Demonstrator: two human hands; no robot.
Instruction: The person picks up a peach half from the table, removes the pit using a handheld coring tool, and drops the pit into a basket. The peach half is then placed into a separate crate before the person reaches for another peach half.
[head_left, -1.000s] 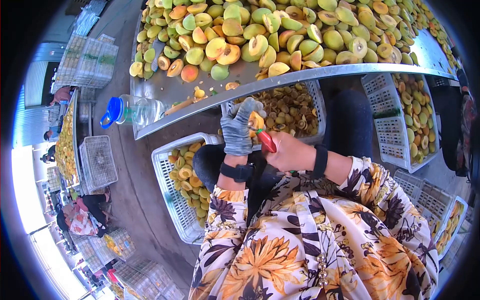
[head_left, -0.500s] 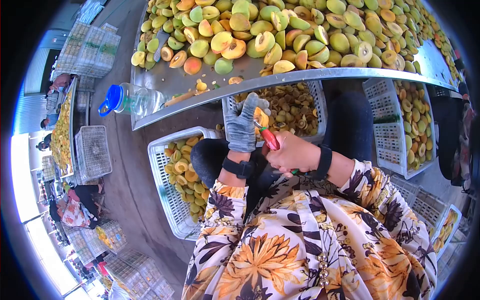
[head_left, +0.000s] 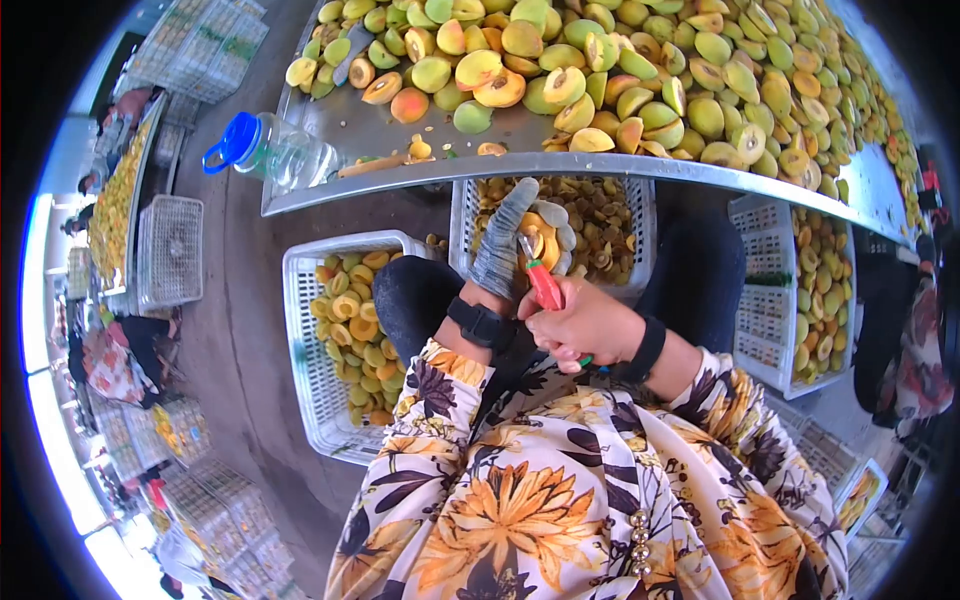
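Observation:
My left hand (head_left: 505, 238), in a grey glove, is closed around a yellow peach half (head_left: 546, 242) with its cut side showing. Wrapped in my right hand (head_left: 588, 325) is the red handle of a small pitting knife (head_left: 542, 284). Its metal tip touches the flesh of the peach half; the exact shape of the tip is hard to make out. Both hands are over my lap, in front of a crate (head_left: 462, 222) holding cut fruit pieces. Many green-yellow peach halves (head_left: 482, 69) are heaped on the metal table (head_left: 380, 195) beyond them.
A white crate (head_left: 300, 330) of peach halves stands at my left, another crate (head_left: 757, 318) at my right. On the table's left corner lies a clear bottle with a blue cap (head_left: 238, 140). Other people (head_left: 118, 360) sit far left, near stacked crates (head_left: 195, 45).
My left hand has turned, so the cut face of the peach half shows more. The knife tip now sits at its middle. The whole view has shifted slightly.

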